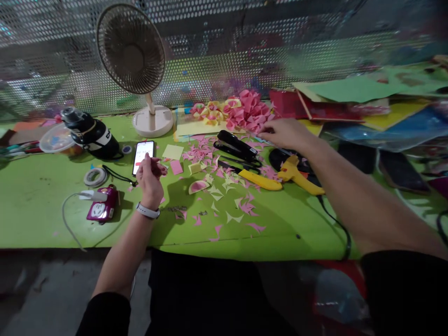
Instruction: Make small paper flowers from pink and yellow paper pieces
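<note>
My left hand (151,175) hovers over the lower edge of a lit smartphone (143,156), palm up, fingers loosely curled and apart with nothing visible in them. My right hand (283,132) reaches to the front of a heap of pink folded paper pieces (248,109), its fingertips together and pointing down; whatever they may hold is too small to make out. Just left of it lies a black stapler (238,145). Below are a yellow-handled cutting tool (261,179) and a yellow glue gun (297,175). Pink and yellow paper scraps (224,189) litter the green table (196,233).
A fan (152,122) stands at the back against a perforated metal screen. To the left are a black bottle (93,135), a tape roll (95,177) and a purple power adapter (102,205) with a cable. Coloured sheets (357,88) and dark phones (402,170) lie at right.
</note>
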Demonstrator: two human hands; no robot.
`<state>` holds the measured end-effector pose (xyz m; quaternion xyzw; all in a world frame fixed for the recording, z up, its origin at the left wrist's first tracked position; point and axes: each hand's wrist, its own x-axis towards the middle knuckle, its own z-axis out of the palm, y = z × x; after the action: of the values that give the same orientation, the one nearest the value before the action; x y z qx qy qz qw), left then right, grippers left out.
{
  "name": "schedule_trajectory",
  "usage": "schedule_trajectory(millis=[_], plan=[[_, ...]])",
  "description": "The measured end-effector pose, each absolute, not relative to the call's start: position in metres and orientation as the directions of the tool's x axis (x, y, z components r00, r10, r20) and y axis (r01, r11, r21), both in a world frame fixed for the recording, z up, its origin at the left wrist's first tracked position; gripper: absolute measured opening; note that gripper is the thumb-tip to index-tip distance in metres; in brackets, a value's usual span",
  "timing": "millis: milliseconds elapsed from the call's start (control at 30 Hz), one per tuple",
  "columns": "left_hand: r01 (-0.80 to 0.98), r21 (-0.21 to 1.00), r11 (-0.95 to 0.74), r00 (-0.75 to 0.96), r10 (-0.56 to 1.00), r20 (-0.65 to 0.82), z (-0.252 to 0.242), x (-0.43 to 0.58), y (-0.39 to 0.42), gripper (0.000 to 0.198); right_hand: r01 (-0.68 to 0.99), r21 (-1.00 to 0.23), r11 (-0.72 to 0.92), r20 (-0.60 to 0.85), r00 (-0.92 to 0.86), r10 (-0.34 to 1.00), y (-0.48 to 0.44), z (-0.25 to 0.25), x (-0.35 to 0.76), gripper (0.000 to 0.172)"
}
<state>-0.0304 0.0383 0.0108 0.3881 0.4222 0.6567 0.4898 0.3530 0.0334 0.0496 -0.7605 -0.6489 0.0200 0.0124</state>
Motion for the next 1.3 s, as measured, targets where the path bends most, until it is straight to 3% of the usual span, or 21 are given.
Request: schedule_trajectory(millis=[133,233,333,433,533,1300], plan=[[-0.346,0.923,-0.168,-0.205,0.974,0.1,0.01,-0.029,0.037,0.038,0.99,-0.069,-0.126,0.069,0.131,0.989,0.044,0.056,0.338,0.026],[-0.357,0.92,-0.164,-0.19,0.977,0.101,0.008,-0.029,0.036,0.039,0.996,-0.081,0.028,0.172,-0.013,0.985,0.065,0.06,0.302,0.03],[-0.353,0.923,-0.15,-0.179,0.98,0.091,0.006,-0.029,0.034,0.042,0.979,0.04,0.201,0.123,-0.205,0.971,0.093,0.057,0.25,0.034],[-0.359,0.924,-0.133,-0.158,0.984,0.08,0.003,-0.029,0.033,0.043,0.97,0.169,0.175,-0.125,-0.155,0.98,0.121,0.047,0.206,0.035],[-0.388,0.914,-0.117,-0.134,0.989,0.069,0.0,-0.029,0.034,0.044,0.967,0.213,0.144,-0.215,-0.097,0.972,0.143,0.035,0.187,0.038],[-0.401,0.912,-0.088,-0.04,0.996,0.078,-0.001,-0.03,0.03,0.045,0.962,0.202,0.184,-0.118,-0.163,0.98,0.15,0.017,0.191,0.036]])
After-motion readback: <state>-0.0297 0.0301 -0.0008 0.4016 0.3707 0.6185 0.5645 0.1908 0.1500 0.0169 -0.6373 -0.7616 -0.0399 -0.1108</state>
